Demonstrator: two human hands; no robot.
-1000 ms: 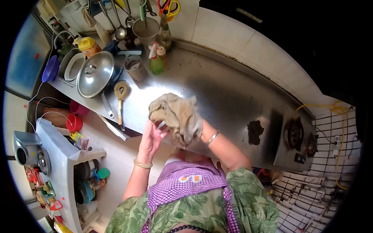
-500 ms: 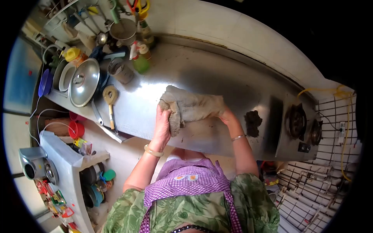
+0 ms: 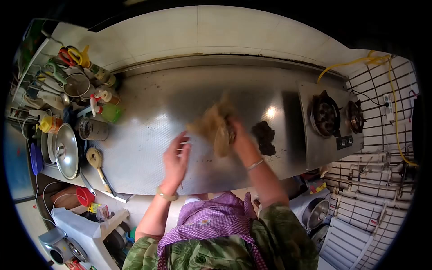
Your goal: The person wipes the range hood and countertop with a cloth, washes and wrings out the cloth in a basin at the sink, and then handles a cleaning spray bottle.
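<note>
A brownish cloth, blurred by motion, hangs bunched over the steel counter. My right hand grips it at its right side. Just left of the cloth, my left hand is held with its fingers apart and nothing in it. A dark, crumpled clump lies on the counter to the right of my right hand; what it is made of I cannot make out.
On the left stand a green spray bottle, a glass jar, a metal lid and a round-headed brush. A gas stove occupies the right end, with a yellow hose behind it.
My left hand has let go of the cloth, which both hands held stretched before. The cloth is now bunched in my right hand. The view has turned towards the right.
</note>
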